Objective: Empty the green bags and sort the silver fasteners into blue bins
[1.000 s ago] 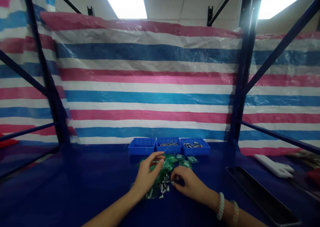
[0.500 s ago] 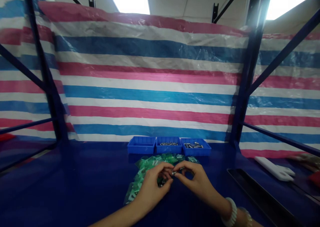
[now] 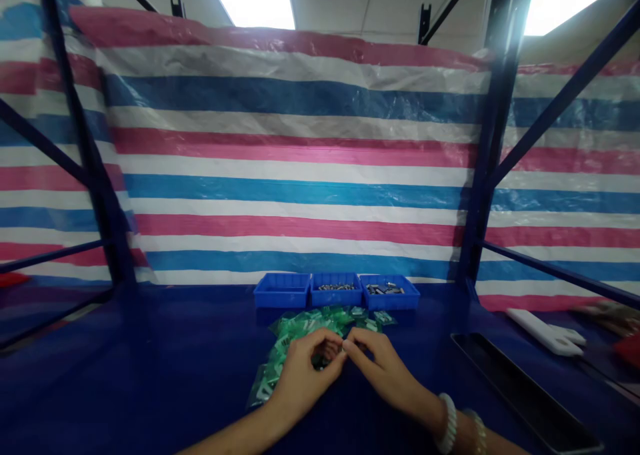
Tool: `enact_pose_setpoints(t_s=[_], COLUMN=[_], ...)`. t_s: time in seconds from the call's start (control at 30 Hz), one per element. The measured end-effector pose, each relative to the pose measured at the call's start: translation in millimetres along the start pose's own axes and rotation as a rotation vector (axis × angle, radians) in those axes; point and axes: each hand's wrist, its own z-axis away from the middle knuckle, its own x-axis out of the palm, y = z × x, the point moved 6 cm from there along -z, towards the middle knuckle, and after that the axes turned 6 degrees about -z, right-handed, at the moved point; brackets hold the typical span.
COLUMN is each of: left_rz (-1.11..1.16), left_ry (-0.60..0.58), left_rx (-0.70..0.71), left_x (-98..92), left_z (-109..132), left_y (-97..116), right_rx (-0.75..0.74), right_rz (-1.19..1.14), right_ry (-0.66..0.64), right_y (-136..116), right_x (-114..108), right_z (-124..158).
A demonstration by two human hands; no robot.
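My left hand (image 3: 306,368) is closed in a pinch, thumb and forefinger meeting the fingertips of my right hand (image 3: 385,368). Both pinch a small shiny metal part (image 3: 344,349), mostly hidden by the fingertips; its exact kind is too small to tell. Dark or shiny bits show inside the curl of my left fingers, but I cannot make them out. Behind and left of the hands lies a pile of small clear-and-green plastic packets (image 3: 285,338), partly covered by my left hand.
Three blue bins stand in a row at the back: the left bin (image 3: 282,299), the middle bin (image 3: 336,299) with small metal pieces, the right bin (image 3: 393,301) with longer ones. A long black tray (image 3: 520,388) and a white device (image 3: 545,333) lie to the right.
My right hand has moved slightly left and its fingertips have closed in against the left ones, so the small metal part shows less. The view has shifted a little.
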Motion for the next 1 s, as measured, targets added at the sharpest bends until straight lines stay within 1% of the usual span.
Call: enact_pose_setpoints(t_s=[0.1, 0.17, 0.23, 0.27, 0.4, 0.47, 0.5, 0.53, 0.6, 0.73, 0.8, 0.9, 1.0], left_rz=[-0.081, -0.207, -0.353, -0.389, -0.455, -0.48, -0.488, -0.493, -0.495, -0.494, -0.491, -0.454, -0.406], left_ry=[0.033, 0.077, 0.106, 0.109, 0.116, 0.123, 0.124, 0.123, 0.114, 0.084, 0.074, 0.079, 0.092], left_rx=[0.04, 0.112, 0.197, 0.222, 0.244, 0.247, 0.251, 0.256, 0.271, 0.292, 0.297, 0.293, 0.294], left_x=[-9.6, -18.7, -25.0, -26.7, -27.8, -27.5, -27.6, -28.0, -29.6, -33.1, -33.6, -33.0, -31.8], left_z=[-6, -19, -41, -55, -111, -125, -126, -123, -108, -63, -45, -30, -24], left_y=[-1, -2, -3, -6, -22, -29, -31, -32, -32, -24, -19, -13, -8], right_rx=[-0.037, -0.063, -0.086, -0.097, -0.129, -0.132, -0.129, -0.127, -0.14, -0.197, -0.202, -0.191, -0.183], right_rz=[0.025, 0.042, 0.078, 0.099, 0.16, 0.175, 0.185, 0.194, 0.212, 0.228, 0.235, 0.251, 0.3], right_ry=[0.005, 0.005, -0.004, -0.012, -0.037, -0.032, -0.027, -0.027, -0.052, -0.18, -0.226, -0.252, -0.275], right_y=[-4, -7, -9, -9, -5, -2, 0, 1, 3, 3, 5, 9, 9], right_x=[-1, -1, 0, 1, 4, 3, 2, 2, 4, 17, 21, 23, 19], right_z=[0, -1, -1, -1, -1, -1, -1, -1, -1, 3, 4, 3, 2])
